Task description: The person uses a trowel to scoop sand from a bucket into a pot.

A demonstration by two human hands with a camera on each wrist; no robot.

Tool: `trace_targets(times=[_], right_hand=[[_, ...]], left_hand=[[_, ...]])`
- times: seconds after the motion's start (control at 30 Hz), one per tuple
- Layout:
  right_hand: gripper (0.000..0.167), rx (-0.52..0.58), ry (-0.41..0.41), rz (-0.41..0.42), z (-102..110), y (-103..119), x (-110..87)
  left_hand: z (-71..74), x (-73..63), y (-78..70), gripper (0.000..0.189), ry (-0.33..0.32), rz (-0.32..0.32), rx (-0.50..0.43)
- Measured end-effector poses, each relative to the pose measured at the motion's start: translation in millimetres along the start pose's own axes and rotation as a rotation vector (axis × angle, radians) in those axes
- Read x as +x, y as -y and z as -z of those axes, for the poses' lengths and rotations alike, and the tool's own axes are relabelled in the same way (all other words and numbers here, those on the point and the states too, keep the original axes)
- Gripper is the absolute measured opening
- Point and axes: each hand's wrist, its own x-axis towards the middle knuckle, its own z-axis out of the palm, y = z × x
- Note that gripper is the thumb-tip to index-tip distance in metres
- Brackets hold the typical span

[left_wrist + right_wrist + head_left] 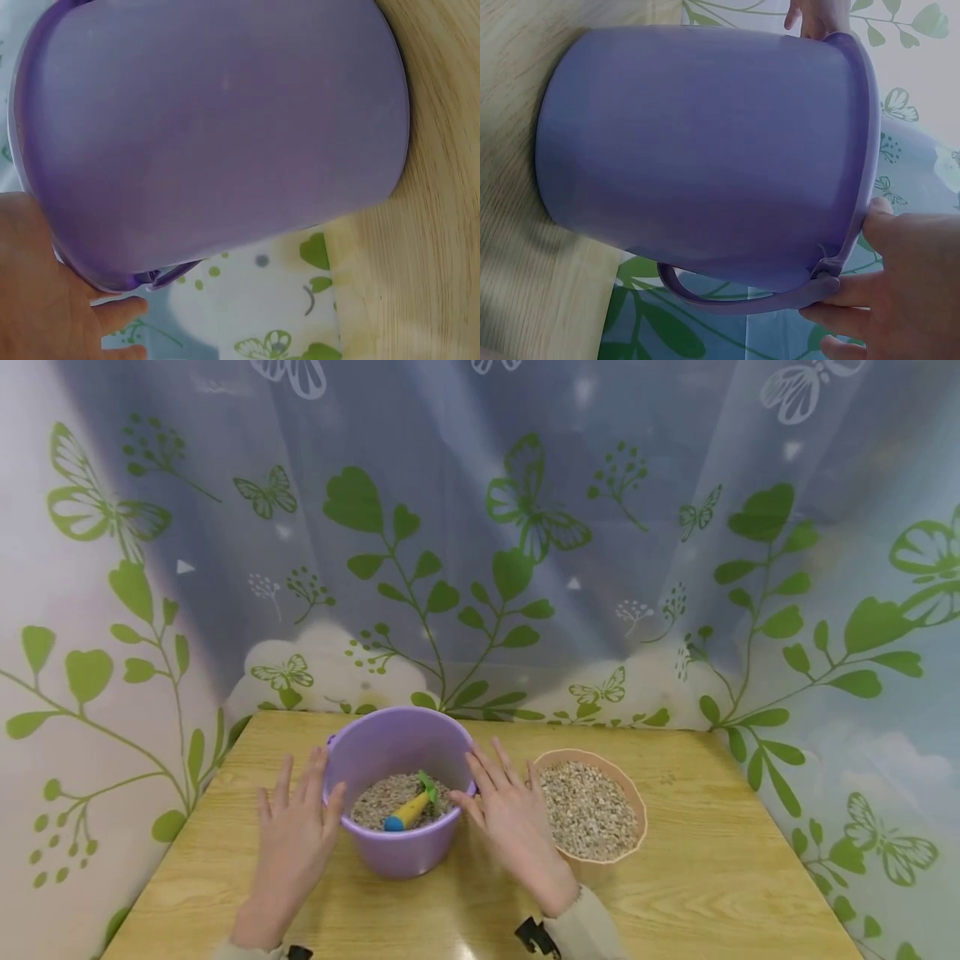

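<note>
A purple bucket (405, 856) stands upright on the table, partly filled with small pebbles (372, 793). On the pebbles lies a yellow piece (408, 812) with a blue end and a green part at its top, like a toy tool. My left hand (296, 839) is at the bucket's left rim, fingers straight and spread. At the right rim is my right hand (513, 822), its fingers extended. In the right wrist view, the right thumb (880, 214) touches the rim and the fingertips are by the hinge of the bucket's handle (727, 304).
Right of the bucket, close to my right hand, sits a round orange-pink bowl (642, 827) full of similar pebbles. The wooden table (720, 868) meets a curtain (450, 635) printed with leaves and butterflies at its back and sides.
</note>
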Motion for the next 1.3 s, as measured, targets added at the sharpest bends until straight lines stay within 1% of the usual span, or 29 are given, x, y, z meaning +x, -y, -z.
trace_targets(times=[0.13, 0.33, 0.6, 0.77, 1.03, 1.13, 1.3], right_hand=[[0.058, 0.008, -0.003, -0.015, 1.2, -2.7, -2.2], [0.052, -0.014, -0.027, -0.039, 3.0, -7.4, -4.6], [0.05, -0.02, -0.042, -0.037, 6.9, -13.1, -7.2], [0.051, 0.001, -0.031, -0.049, 6.7, -18.3, -9.9], [0.054, 0.032, 0.045, -0.071, 12.8, -28.4, -15.1], [0.054, 0.048, 0.055, -0.067, 13.8, -32.7, -15.9], [0.05, 0.072, 0.048, -0.053, 14.2, -39.8, -15.8]], left_hand=[[-2.5, -1.3, -5.4, 0.06, -0.006, 0.009, -0.001], [-8.8, -3.3, -13.1, 0.059, -0.019, 0.022, -0.027], [-12.8, -5.8, -21.7, 0.061, 0.005, 0.05, -0.036], [-15.5, -7.1, -27.8, 0.061, 0.013, 0.062, -0.04], [-20.4, -11.8, -40.4, 0.062, -0.007, 0.088, -0.043], [-22.3, -13.8, -44.1, 0.063, -0.005, 0.105, -0.044], [-26.1, -17.3, -49.9, 0.065, 0.005, 0.14, -0.045]])
